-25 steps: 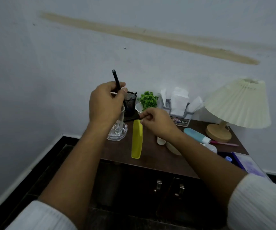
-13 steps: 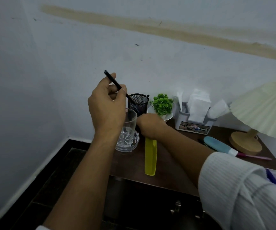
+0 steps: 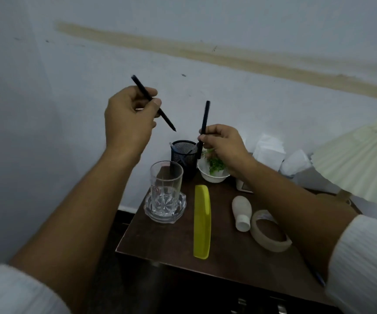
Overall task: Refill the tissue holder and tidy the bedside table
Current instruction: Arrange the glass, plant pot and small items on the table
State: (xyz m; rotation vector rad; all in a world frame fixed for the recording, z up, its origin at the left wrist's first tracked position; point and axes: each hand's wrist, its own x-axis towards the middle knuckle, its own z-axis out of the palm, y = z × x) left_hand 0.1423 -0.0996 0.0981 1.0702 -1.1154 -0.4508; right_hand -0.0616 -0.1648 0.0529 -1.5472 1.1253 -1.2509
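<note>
Head view: left hand pinches a pen, tip slanting down. Right hand grips a second pen upright near the mesh cup on the counter.

Pale wall and a pleated lampshade.
A tan streak slanted across the wall; the cream shade sat at the right edge, partly cropped.

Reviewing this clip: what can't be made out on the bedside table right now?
Head view:
- Tissue holder: body mostly hidden behind the right forearm.
- Lamp: cut off by the right edge.
- Pen holder: contents dark and blurred.
- Glass: label too small to read.
</note>
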